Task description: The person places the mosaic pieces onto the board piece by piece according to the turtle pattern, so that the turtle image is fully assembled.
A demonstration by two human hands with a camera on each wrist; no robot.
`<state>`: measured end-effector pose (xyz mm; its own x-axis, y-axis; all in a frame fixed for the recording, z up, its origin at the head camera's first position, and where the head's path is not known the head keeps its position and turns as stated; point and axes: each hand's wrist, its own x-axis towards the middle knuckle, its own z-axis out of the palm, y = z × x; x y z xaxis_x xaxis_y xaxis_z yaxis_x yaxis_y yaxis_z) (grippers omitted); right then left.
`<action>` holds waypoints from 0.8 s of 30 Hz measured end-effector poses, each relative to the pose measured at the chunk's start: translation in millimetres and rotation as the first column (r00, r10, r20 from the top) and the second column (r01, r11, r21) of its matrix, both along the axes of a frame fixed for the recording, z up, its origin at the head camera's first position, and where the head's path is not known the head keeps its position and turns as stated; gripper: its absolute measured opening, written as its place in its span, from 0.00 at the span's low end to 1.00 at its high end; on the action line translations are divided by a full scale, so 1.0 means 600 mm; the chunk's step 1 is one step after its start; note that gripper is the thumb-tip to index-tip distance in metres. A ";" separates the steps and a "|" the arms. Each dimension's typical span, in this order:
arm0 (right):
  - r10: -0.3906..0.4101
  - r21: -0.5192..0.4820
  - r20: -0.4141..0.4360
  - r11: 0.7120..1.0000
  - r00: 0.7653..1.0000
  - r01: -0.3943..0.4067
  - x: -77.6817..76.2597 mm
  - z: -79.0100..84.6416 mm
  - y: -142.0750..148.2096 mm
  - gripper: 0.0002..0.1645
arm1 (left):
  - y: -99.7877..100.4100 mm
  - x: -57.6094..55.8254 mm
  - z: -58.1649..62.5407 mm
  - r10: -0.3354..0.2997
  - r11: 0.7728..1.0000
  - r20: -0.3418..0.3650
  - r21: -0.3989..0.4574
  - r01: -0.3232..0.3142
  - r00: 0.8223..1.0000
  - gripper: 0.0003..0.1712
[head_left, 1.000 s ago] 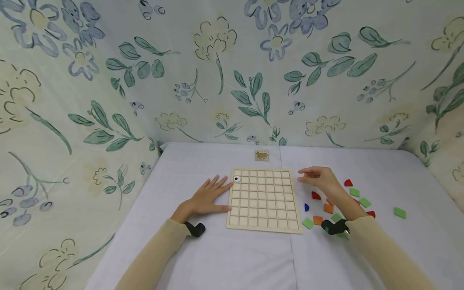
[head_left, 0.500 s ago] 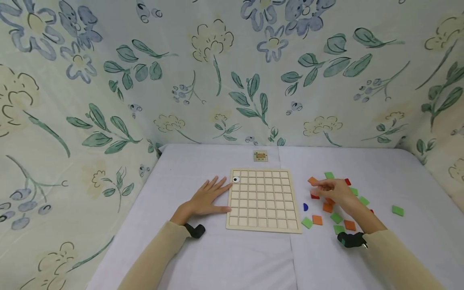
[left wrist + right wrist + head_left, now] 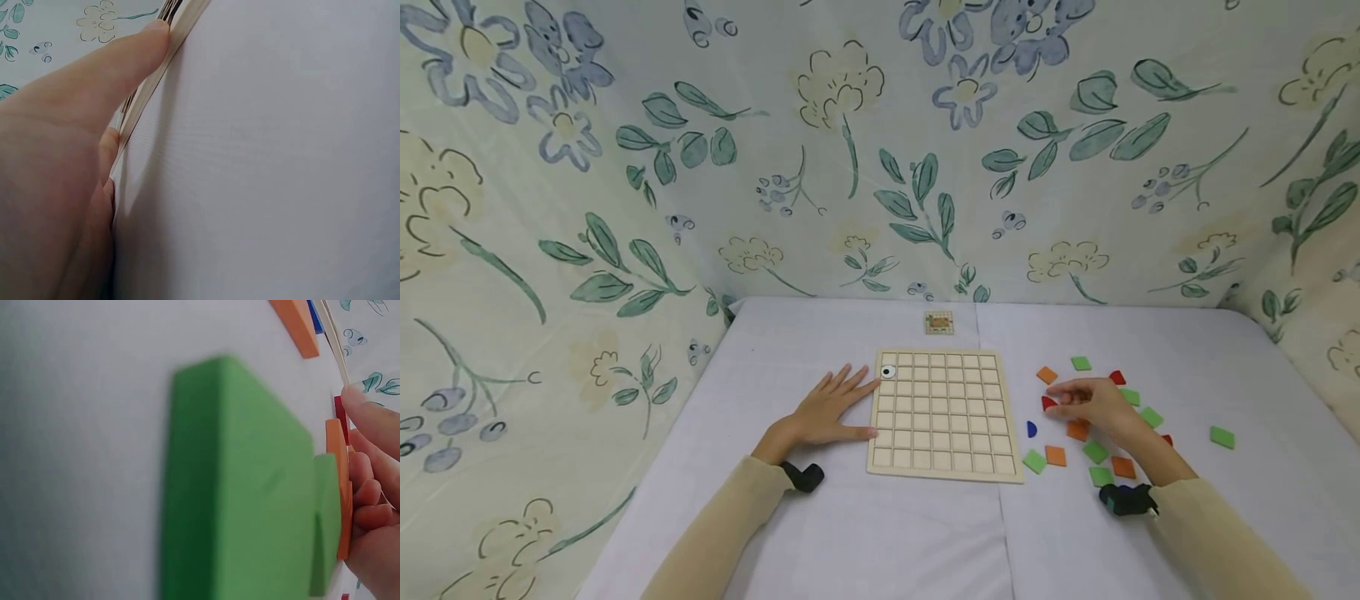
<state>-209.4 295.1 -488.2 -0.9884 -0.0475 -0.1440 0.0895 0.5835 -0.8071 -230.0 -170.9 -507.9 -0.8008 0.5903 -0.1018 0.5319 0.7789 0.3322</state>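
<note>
- Lying with fingers spread wide, the left hand (image 3: 827,412) touches the left edge of the gridded wooden board (image 3: 943,418) with its thumb.
- Just beside its forefinger, an eye disc (image 3: 888,372) sits on the board.
- Ahead of both hands and between them lies a small card (image 3: 939,322).
- Nearer the wearer than the right fingertips: a blue half-round piece (image 3: 1032,429).
- Between the right hand's (image 3: 1093,406) thumb and forefinger is a red piece (image 3: 1048,403); whether they grip it, I cannot tell.
- Well right of that hand: a green tile (image 3: 1222,437).
</note>
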 end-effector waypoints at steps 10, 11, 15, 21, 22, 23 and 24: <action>0.016 0.044 -0.011 0.999 1.000 -0.015 0.003 -0.006 -0.002 0.23 | 0.000 0.001 -0.002 -0.001 1.000 0.004 0.011 0.001 1.000 0.54; 0.016 0.043 -0.009 0.999 1.000 -0.015 0.004 -0.005 -0.002 0.22 | 0.000 0.001 -0.002 -0.002 1.000 0.004 0.011 0.002 1.000 0.54; 0.024 0.045 -0.006 0.999 1.000 -0.024 0.007 -0.004 -0.002 0.21 | 0.001 0.003 0.000 -0.009 1.000 0.006 0.023 0.008 1.000 0.54; 0.057 0.065 -0.035 0.996 0.998 -0.055 0.009 -0.001 -0.002 0.19 | 0.001 0.002 -0.001 -0.003 1.000 0.013 0.009 0.003 1.000 0.55; 0.066 0.074 -0.043 0.995 0.997 -0.062 0.009 -0.001 -0.002 0.19 | 0.001 0.002 -0.002 -0.002 1.000 0.012 0.008 0.002 1.000 0.55; 0.073 0.084 -0.051 0.994 0.996 -0.069 0.008 -0.002 -0.003 0.19 | 0.001 0.001 -0.002 -0.001 1.000 0.009 0.001 0.001 1.000 0.55; 0.074 0.092 -0.058 0.993 0.996 -0.069 0.007 -0.001 -0.003 0.19 | 0.001 0.001 -0.002 -0.001 1.000 0.006 0.004 0.001 1.000 0.55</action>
<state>-205.0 293.5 -489.0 -0.9900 -0.1079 -0.0904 -0.0028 0.6567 -0.7541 -229.2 -170.5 -509.1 -0.7997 0.5913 -0.1040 0.5307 0.7771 0.3383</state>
